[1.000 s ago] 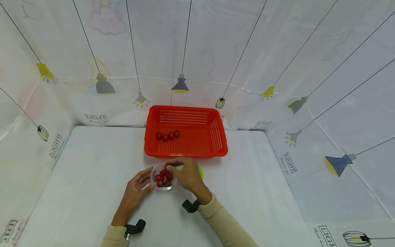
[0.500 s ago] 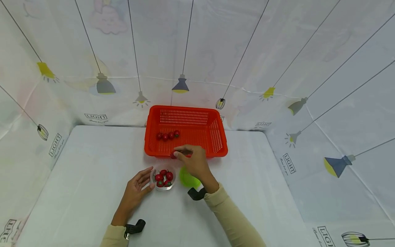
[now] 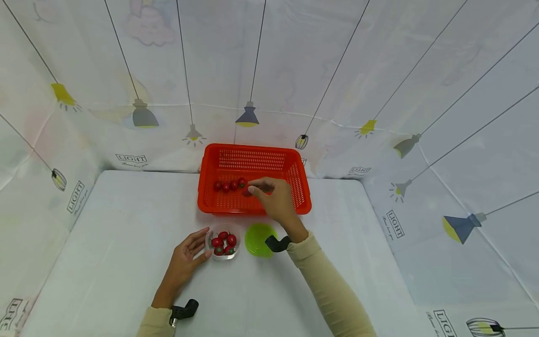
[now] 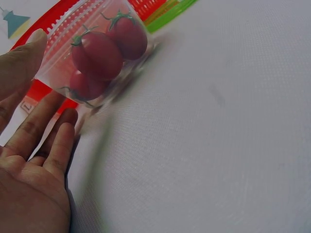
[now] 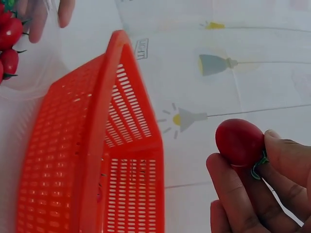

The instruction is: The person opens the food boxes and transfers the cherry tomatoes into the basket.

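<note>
1. Red cherry tomato (image 5: 239, 141) with a green stem, pinched in the right hand (image 3: 275, 201).
2. Bright orange-red basket (image 3: 294, 175), walls and floor pierced in a regular grid of small slots.
3. Four more red tomatoes (image 3: 229, 185) in a row inside, toward 10 o'clock of the basket floor.
4. Clear, colourless cup (image 3: 209, 243) of red tomatoes with green stems, touched by the left hand (image 3: 185, 257).
5. Lime-green lid (image 3: 258, 239) at 3 o'clock of the cup.
6. Pale grey-white counter (image 3: 126, 224), plain.
7. White backdrop (image 3: 294, 70) printed with thin dark cords, grey, navy and yellow lamps, and "LIGHT" lettering.
8. Beige sleeves (image 3: 328, 295); black wrist mounts (image 3: 278, 243).
</note>
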`<state>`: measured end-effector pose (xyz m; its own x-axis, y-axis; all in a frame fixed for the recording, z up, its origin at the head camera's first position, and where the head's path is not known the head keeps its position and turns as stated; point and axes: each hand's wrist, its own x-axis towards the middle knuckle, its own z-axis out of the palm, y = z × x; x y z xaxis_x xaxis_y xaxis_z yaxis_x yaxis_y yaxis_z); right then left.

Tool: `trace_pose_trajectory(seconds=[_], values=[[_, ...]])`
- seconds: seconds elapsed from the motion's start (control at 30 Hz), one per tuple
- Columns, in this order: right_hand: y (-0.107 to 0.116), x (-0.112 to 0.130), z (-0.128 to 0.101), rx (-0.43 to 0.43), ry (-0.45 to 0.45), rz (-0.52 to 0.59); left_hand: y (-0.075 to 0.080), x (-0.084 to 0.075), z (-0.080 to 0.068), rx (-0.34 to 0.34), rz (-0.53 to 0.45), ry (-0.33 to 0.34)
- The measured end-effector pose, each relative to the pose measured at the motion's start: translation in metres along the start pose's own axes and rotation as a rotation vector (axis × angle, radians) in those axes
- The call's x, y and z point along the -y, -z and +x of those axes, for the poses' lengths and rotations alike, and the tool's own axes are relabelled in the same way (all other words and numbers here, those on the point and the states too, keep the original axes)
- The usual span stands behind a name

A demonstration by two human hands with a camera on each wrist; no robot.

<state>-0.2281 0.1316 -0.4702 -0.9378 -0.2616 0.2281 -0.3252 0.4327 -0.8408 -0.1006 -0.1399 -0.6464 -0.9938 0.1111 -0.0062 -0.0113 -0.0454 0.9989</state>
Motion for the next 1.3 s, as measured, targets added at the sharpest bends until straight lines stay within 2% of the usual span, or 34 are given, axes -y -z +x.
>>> trace_pose_trajectory(seconds=[0.3,0.57,0.8,1.13,1.3], values=[[0.013,0.000,0.024,0.078,-0.101,0.128,0.000,-0.002,-0.001,0.008,0.018,0.011],[0.021,-0.004,0.048,0.182,-0.142,0.043,0.000,-0.004,-0.001,0.009,0.018,0.014],[0.022,-0.011,0.065,0.289,-0.223,-0.019,0.000,-0.003,0.000,0.011,0.014,0.018],[0.016,-0.028,0.094,0.359,-0.285,-0.015,0.000,-0.003,-0.001,0.005,0.017,0.008],[0.014,-0.039,0.109,0.380,-0.364,0.017,-0.001,-0.003,-0.001,0.003,0.024,0.004]])
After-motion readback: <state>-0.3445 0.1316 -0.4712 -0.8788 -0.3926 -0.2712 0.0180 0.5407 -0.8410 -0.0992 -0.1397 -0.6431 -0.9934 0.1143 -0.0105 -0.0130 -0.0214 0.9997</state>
